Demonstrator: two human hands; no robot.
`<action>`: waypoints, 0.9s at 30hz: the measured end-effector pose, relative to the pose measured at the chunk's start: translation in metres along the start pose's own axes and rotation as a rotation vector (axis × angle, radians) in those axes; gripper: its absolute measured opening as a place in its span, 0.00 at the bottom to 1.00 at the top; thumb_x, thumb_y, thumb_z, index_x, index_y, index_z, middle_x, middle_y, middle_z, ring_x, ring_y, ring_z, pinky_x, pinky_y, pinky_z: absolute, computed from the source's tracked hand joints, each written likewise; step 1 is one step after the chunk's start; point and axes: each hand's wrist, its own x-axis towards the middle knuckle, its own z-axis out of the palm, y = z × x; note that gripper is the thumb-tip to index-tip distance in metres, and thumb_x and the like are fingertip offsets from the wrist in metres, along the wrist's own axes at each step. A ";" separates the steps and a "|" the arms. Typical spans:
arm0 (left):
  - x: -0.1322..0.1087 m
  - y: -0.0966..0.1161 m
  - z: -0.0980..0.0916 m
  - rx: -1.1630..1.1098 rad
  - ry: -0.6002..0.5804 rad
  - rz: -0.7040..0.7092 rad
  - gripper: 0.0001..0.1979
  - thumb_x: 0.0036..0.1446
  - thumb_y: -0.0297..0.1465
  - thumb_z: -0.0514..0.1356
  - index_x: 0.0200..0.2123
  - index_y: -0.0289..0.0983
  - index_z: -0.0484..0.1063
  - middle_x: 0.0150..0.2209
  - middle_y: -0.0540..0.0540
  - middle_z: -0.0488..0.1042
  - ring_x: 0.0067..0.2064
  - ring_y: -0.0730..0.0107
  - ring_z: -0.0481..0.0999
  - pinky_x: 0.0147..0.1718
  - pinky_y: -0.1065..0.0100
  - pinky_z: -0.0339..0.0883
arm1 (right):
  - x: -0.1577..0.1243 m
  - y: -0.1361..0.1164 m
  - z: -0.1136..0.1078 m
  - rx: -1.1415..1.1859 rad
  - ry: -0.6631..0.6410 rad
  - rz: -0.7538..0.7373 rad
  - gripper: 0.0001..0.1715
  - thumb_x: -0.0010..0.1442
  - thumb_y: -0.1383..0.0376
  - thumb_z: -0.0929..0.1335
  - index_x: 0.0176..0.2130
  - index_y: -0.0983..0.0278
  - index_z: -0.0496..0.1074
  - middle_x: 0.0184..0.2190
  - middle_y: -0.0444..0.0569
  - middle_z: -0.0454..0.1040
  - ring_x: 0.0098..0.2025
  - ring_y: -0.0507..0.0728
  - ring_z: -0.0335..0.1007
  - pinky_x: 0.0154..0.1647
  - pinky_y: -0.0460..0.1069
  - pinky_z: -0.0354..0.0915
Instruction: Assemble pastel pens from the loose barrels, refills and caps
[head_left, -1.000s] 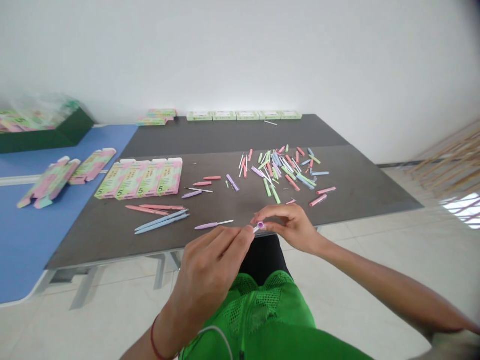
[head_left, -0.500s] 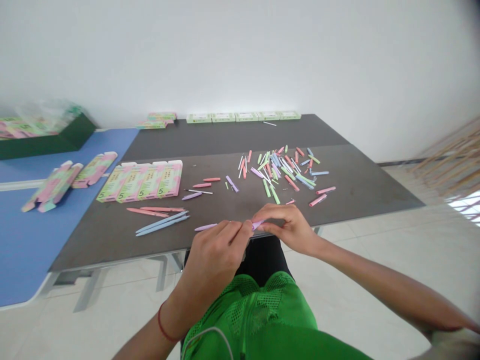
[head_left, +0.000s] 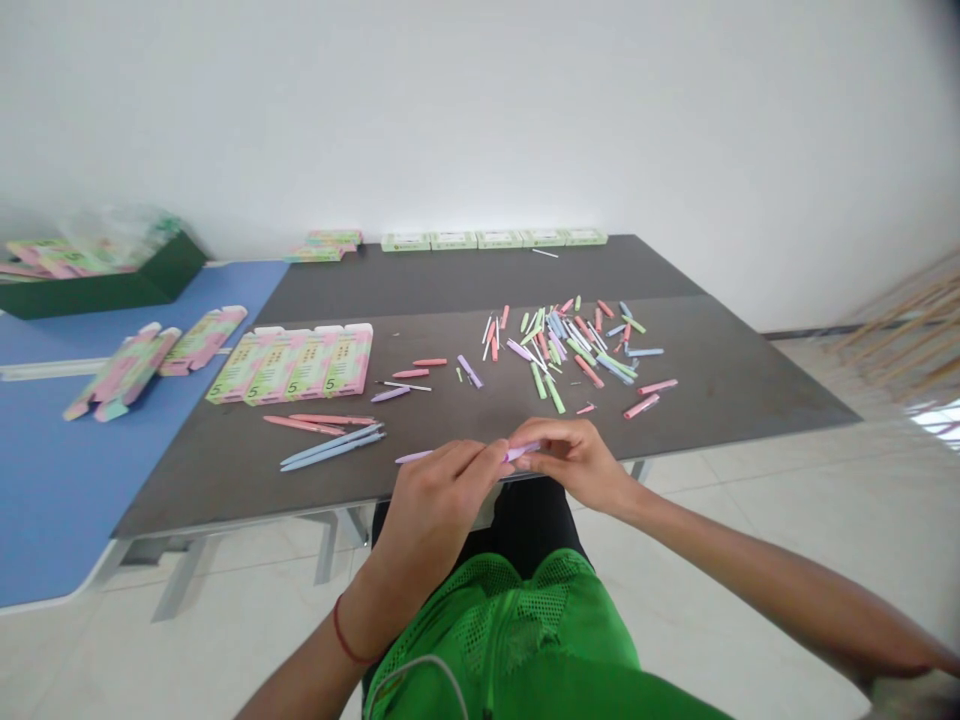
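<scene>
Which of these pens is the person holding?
The lilac pen, gripped between the left hand and right hand; the pink pens and blue pens lie loose on the table.

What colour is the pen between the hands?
The pen is pale lilac, best seen in the head view.

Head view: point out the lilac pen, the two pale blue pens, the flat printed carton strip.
Lilac pen [head_left: 412, 457]: head view, exposed barrel end.
Pale blue pens [head_left: 331, 445]: head view, middle of the upper pen's barrel.
Flat printed carton strip [head_left: 289, 365]: head view, middle of the strip, on a printed panel.
</scene>
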 end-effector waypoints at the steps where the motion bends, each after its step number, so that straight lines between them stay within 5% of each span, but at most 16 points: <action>1: 0.000 -0.001 0.001 -0.027 0.004 -0.011 0.09 0.73 0.32 0.58 0.48 0.35 0.77 0.37 0.45 0.82 0.36 0.67 0.82 0.36 0.67 0.73 | 0.000 0.001 0.001 0.030 0.002 0.019 0.09 0.60 0.62 0.78 0.43 0.61 0.84 0.38 0.50 0.82 0.41 0.56 0.78 0.44 0.50 0.73; 18: -0.022 -0.009 -0.013 -0.041 0.109 -0.125 0.12 0.69 0.34 0.64 0.53 0.39 0.76 0.42 0.47 0.84 0.40 0.68 0.83 0.41 0.68 0.73 | -0.004 0.003 0.007 0.256 -0.020 0.124 0.10 0.55 0.60 0.81 0.38 0.62 0.85 0.35 0.49 0.82 0.38 0.54 0.77 0.41 0.49 0.73; 27: -0.058 -0.063 0.000 0.240 -0.016 -0.188 0.14 0.69 0.34 0.62 0.55 0.38 0.76 0.49 0.41 0.82 0.49 0.54 0.81 0.50 0.55 0.74 | -0.007 0.011 0.006 0.356 -0.101 0.083 0.07 0.59 0.67 0.79 0.40 0.57 0.85 0.36 0.48 0.81 0.39 0.54 0.75 0.41 0.50 0.69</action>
